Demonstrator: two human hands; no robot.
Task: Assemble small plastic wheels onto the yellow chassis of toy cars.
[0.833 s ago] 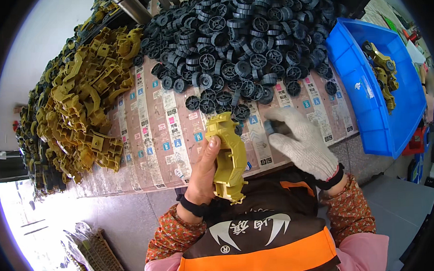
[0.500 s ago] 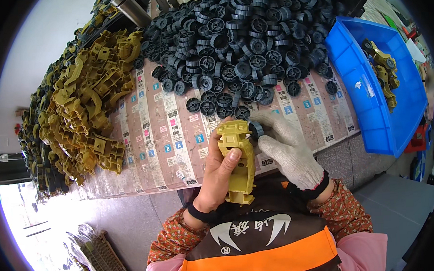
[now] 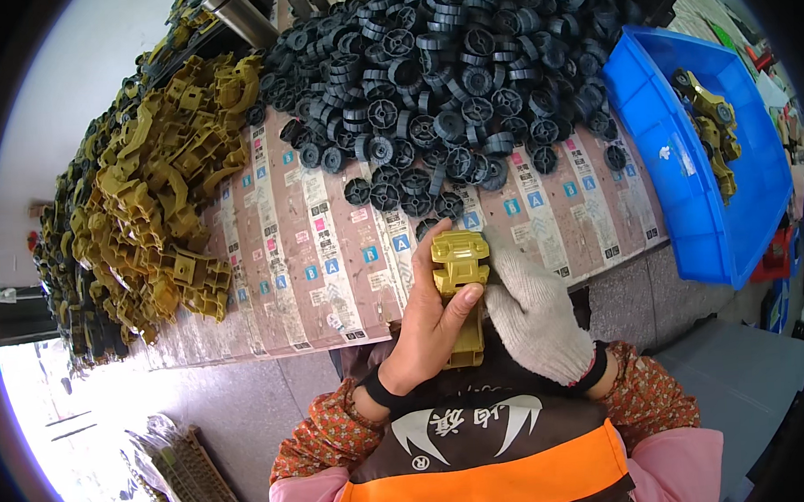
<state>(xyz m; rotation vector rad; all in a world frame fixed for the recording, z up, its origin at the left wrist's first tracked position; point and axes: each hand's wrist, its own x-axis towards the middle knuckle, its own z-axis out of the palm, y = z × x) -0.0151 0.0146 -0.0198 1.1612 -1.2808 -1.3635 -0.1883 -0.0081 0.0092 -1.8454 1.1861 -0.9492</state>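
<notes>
My left hand, bare, is wrapped round a yellow-olive plastic toy vehicle body, its thumb across the front. The body stands upright just off the table's near edge. On my right hand is a white knitted glove; its fingers are bent and pressed against the body's right side. The black wheel this hand held shortly before is hidden behind the glove and the body. Beyond my left fingertips, loose black toy wheels lie at the near edge of a large wheel pile.
Yellow vehicle bodies are heaped on the table's left. A blue bin at the right holds several yellow toy vehicles with wheels. A metal cylinder stands at the back. Printed strips cover the tabletop. A grey surface lies at lower right.
Both hands have shifted slightly right with the vehicle body, which has turned a little. My gloved hand has closed in against its side, and the black wheel has gone out of sight.
</notes>
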